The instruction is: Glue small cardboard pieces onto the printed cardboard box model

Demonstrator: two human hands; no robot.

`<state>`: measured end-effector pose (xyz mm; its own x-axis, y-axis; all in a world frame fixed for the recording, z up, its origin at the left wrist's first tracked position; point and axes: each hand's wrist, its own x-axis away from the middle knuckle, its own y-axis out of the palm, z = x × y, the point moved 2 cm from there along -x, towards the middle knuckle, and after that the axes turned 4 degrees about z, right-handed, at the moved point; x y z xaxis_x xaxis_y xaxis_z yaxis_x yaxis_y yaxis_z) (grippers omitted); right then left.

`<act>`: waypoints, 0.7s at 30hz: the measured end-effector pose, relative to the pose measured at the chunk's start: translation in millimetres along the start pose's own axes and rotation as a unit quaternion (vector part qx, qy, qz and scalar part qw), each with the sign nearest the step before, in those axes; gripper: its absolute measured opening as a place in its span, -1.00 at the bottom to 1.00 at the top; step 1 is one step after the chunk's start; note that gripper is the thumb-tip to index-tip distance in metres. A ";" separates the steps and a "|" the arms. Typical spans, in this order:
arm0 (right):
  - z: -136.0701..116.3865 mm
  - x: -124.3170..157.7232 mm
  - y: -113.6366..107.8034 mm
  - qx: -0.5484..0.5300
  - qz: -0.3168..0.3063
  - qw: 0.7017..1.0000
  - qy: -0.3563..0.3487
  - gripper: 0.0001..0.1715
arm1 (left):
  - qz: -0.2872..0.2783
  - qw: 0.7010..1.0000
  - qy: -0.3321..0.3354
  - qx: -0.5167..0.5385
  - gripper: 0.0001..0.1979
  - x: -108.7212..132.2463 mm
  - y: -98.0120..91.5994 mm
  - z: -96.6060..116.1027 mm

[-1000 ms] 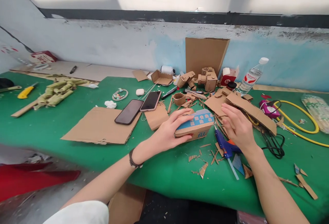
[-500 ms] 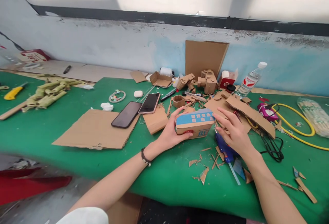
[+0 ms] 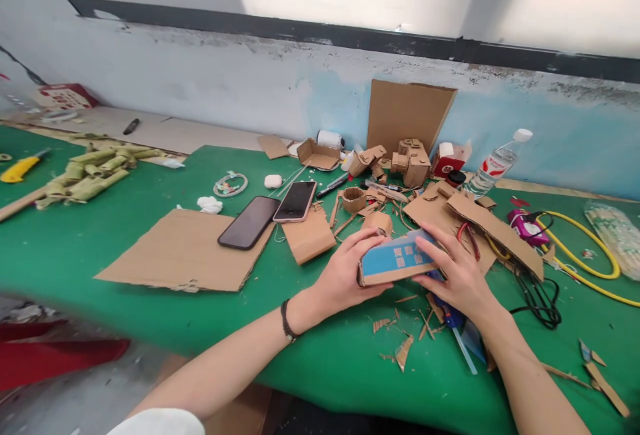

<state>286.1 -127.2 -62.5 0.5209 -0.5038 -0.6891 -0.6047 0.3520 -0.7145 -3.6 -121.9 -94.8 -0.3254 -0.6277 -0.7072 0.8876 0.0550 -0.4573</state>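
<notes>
Between my two hands is a small cardboard box with a blue printed face tilted up toward me. My left hand is closed on its left end, thumb along the lower edge. On the right end, my right hand grips with fingers on top and thumb underneath. Partly hidden under my right hand lies a blue hot glue gun with a clear glue stick coming out of its rear. Cardboard scraps lie on the green table just in front of the box.
Two phones lie beside a flat cardboard sheet on the left. Behind the box are a cardboard ring and a cardboard camera model. A water bottle, yellow cable and bamboo pieces lie farther out.
The box has tipped so its blue face shows more and its front side is mostly hidden. My right hand has closed from a light touch onto its right end.
</notes>
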 end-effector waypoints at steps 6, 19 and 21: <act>-6.5 -5.9 -13.4 -0.003 -0.007 1.000 -0.022 0.07 | -0.039 0.990 0.133 -0.035 0.29 -2.7 -15.0 16.3; -5.3 -0.3 -16.6 -0.020 0.007 0.998 -0.063 0.06 | -0.020 0.939 -0.278 0.204 -0.22 -69.5 -41.6 -45.4; -4.4 0.4 -16.4 -0.023 0.004 0.998 -0.061 0.06 | -0.043 0.918 -0.310 0.243 -0.22 -71.2 -40.4 -46.3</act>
<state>293.5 -136.6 -50.5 0.5839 -0.4006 -0.7061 -0.6345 0.3174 -0.7048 -31.4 -43.4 -50.9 -0.2876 -0.9429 -0.1681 0.9567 -0.2749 -0.0955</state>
